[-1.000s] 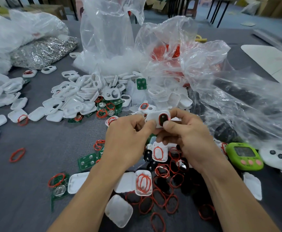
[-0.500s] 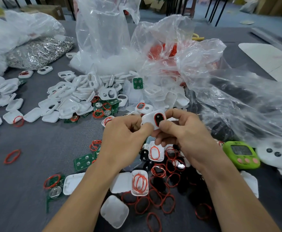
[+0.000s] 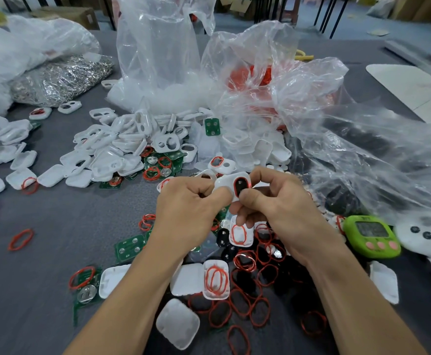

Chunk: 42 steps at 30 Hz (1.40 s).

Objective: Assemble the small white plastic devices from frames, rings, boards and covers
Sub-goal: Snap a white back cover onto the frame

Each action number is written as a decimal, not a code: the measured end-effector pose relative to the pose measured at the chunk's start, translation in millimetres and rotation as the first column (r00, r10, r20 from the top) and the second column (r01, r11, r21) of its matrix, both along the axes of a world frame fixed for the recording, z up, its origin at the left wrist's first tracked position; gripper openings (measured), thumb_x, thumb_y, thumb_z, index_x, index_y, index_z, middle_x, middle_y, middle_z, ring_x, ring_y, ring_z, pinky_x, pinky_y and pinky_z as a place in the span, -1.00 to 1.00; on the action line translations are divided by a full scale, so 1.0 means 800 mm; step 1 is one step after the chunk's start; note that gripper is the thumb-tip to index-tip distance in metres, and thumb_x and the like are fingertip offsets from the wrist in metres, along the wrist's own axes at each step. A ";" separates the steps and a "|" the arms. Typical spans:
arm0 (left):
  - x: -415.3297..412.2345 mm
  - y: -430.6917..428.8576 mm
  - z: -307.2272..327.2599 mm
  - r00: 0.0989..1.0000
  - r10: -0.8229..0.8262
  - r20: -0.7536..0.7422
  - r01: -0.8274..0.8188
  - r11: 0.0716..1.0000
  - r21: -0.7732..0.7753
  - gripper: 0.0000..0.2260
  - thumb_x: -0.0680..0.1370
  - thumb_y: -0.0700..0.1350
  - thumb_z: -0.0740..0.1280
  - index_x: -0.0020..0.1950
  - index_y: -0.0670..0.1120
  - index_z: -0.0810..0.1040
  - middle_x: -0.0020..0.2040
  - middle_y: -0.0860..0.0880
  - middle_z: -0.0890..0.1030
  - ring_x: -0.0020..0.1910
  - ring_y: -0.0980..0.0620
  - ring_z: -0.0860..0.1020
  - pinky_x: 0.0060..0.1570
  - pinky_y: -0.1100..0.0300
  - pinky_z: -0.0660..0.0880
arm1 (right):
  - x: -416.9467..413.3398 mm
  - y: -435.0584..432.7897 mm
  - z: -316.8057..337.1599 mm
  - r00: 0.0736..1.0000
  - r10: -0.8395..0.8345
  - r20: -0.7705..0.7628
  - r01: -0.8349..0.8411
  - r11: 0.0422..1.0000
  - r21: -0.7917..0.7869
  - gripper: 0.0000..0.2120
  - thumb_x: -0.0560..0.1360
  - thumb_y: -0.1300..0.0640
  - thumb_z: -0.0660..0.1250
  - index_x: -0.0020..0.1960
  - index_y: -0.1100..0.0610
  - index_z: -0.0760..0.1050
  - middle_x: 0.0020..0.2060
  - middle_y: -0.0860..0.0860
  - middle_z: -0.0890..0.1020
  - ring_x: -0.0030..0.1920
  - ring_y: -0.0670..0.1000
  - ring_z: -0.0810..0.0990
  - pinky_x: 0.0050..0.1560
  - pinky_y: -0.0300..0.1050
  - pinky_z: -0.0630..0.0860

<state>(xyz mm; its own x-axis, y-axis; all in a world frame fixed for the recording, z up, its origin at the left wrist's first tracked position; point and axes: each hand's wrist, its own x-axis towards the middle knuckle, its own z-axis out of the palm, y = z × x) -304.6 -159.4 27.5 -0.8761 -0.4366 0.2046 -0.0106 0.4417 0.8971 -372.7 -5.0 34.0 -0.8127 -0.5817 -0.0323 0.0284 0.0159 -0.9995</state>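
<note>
White frame [image 3: 231,184] (red ring seated in its opening) held above the desk [image 3: 55,226], pinched between left hand [image 3: 186,213] and right hand [image 3: 275,208] fingers.

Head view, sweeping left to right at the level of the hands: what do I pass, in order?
Loose red ring → green board → left hand → white frame, pinched by both hands → right hand → green timer → white device with dark buttons.

Left hand [image 3: 183,211], right hand [image 3: 283,213] and both forearms [image 3: 137,290] are bare
</note>
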 end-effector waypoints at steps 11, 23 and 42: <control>-0.001 -0.001 -0.004 1.000 0.008 -0.006 -0.008 0.999 -0.051 -0.56 0.44 -0.07 0.42 -0.43 -0.14 0.19 -0.49 0.04 0.16 -0.44 0.05 0.17 -0.38 0.13 0.15 | 0.002 -0.003 -0.004 0.998 -0.012 -0.067 0.015 0.999 0.045 -0.85 0.58 0.33 0.33 -0.13 0.15 0.56 -0.31 0.20 0.69 -0.37 0.09 0.63 -0.33 -0.13 0.57; 0.001 0.008 0.000 0.988 0.078 -0.130 -0.090 0.992 -0.091 -0.78 0.41 -0.08 0.57 -0.14 0.10 0.55 -0.29 0.09 0.57 -0.36 0.14 0.48 -0.35 0.38 0.37 | 0.002 0.002 -0.002 0.938 -0.164 -0.305 0.218 0.964 0.153 -0.81 0.45 0.29 0.47 -0.19 0.05 0.54 -0.38 0.07 0.68 -0.37 0.08 0.65 -0.23 0.22 0.60; 0.007 0.016 -0.009 0.910 0.122 -0.396 -0.246 0.928 -0.281 -0.79 0.48 0.00 0.51 -0.05 0.05 0.48 -0.27 0.12 0.55 -0.27 0.20 0.51 -0.26 0.37 0.41 | 0.010 -0.009 -0.010 0.783 -0.339 -0.521 0.369 0.928 -0.050 -0.73 0.47 0.28 0.54 0.08 -0.01 0.75 -0.09 -0.17 0.77 -0.09 -0.10 0.75 0.00 -0.07 0.68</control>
